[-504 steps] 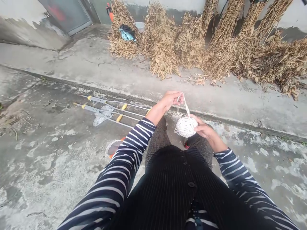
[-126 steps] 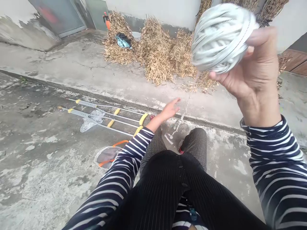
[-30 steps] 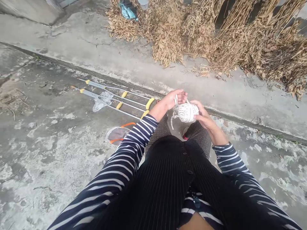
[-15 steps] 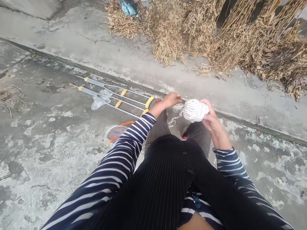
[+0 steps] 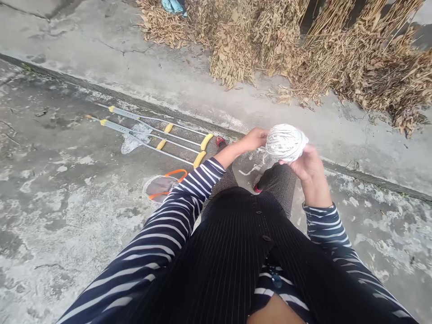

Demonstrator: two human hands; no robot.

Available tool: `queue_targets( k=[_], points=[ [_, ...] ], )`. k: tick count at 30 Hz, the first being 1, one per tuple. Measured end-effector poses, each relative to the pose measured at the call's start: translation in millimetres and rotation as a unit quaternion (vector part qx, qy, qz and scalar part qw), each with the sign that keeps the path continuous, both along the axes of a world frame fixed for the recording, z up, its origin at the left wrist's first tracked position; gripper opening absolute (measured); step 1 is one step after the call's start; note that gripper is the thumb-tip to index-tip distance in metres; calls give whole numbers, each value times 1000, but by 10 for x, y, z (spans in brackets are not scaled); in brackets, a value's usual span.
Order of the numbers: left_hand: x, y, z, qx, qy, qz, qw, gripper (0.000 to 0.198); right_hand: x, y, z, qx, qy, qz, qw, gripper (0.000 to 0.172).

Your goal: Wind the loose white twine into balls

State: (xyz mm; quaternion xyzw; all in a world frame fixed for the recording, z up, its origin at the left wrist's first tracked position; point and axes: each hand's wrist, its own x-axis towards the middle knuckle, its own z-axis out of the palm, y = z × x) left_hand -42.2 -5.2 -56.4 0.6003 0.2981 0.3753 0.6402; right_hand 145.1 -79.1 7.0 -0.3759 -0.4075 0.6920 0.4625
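A ball of white cord (image 5: 286, 143) sits in front of my lap, wound in crossing strands. My right hand (image 5: 306, 165) cups it from below and the right side, with the fingers curled up against it. My left hand (image 5: 252, 139) reaches in from the left, its curled fingers at the ball's left edge and partly hidden behind it. I cannot tell whether that hand grips a strand.
A pair of metal crutches with yellow grips (image 5: 145, 135) lies on the rough concrete to the left. Near them is a clear round object with orange trim (image 5: 160, 188). A concrete ledge (image 5: 354, 175) runs behind my feet, with bundles of dried plants (image 5: 256, 45) beyond it.
The ball has moved slightly up and right. My left hand has come in to the right and now meets the ball's edge. The view has tilted a little.
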Motion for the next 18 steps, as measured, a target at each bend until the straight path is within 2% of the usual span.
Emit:
queue_targets(
  k=[5, 9, 12, 15, 18],
  points=[
    [34, -94, -120, -37, 15, -10, 999, 25, 122, 58, 253, 27, -27, -21, 999, 63],
    [22, -137, -192, -64, 20, 17, 998, 22, 151, 114, 617, 78, -55, -45, 994, 54],
    [2, -125, -167, -60, 30, 6, 998, 19, 142, 165, 907, 120, -50, -65, 989, 39],
    [-21, -103, -117, -55, 45, 6, 997, 15, 134, 239, 1117, 159, -47, -85, 983, 25],
    [-37, -83, -112, -34, 49, 25, 998, 15, 108, 301, 1236, 176, -71, -98, 977, 32]
  ],
)
